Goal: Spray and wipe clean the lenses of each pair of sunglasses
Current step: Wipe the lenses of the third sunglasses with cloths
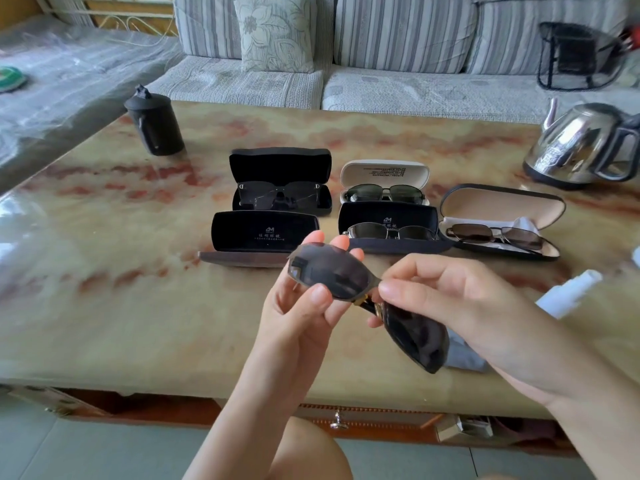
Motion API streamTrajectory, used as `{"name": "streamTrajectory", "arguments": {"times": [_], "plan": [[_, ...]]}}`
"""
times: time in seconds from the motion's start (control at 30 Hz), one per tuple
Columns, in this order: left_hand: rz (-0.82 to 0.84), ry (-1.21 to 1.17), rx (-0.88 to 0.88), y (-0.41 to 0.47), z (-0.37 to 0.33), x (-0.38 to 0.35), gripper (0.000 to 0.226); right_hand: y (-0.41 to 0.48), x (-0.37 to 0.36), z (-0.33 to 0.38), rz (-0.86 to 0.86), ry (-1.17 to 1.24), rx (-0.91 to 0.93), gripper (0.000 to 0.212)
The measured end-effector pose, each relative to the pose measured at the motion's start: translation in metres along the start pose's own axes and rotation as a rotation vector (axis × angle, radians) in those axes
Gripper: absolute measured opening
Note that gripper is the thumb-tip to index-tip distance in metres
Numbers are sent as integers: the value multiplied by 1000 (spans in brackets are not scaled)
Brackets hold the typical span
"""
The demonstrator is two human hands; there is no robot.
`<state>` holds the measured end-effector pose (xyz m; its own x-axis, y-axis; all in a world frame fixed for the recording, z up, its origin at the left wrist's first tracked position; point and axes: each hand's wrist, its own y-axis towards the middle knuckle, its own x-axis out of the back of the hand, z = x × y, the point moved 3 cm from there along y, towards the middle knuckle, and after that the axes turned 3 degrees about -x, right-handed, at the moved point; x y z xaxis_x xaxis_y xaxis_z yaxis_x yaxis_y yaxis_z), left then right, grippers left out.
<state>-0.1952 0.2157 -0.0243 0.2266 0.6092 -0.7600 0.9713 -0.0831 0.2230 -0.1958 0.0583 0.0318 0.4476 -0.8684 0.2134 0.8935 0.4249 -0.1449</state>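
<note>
Sunglasses [349, 271] held mid-air over table [138, 306], long axis upper-left to lower-right; L hand [304, 306] grips upper lens by its edges, R hand [467, 306] pinches the bridge. Spray bottle [568, 292] lies to the right, nearer R hand

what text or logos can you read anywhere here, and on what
"D" twice, one at each front corner of the sunglasses in the back left black case.
"CM" logo, doubtful, inside the empty black case lid; characters under it too blurred.
Same logo in the black case beside it, blurred.
White case lid: small print, unreadable.
On the held sunglasses: none visible.
</note>
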Motion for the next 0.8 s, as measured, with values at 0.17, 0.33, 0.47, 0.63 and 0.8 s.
{"name": "streamTrajectory", "arguments": {"times": [0.17,0.33,0.47,0.63,0.8], "plan": [[-40,30,-18,2,-2,3,62,3,26,-13,-212,-176,30,31],[-33,95,-34,2,-8,4,60,-4,52,-76,-386,-622,-130,15],[-31,105,-35,3,-9,5,61,-15,48,-81,-429,-756,36,31],[-31,136,-37,2,-9,6,60,-16,50,-93,-457,-786,-114,41],[16,262,-10,0,-8,3,62,-16,58,-40,-552,-395,136,15]]}}
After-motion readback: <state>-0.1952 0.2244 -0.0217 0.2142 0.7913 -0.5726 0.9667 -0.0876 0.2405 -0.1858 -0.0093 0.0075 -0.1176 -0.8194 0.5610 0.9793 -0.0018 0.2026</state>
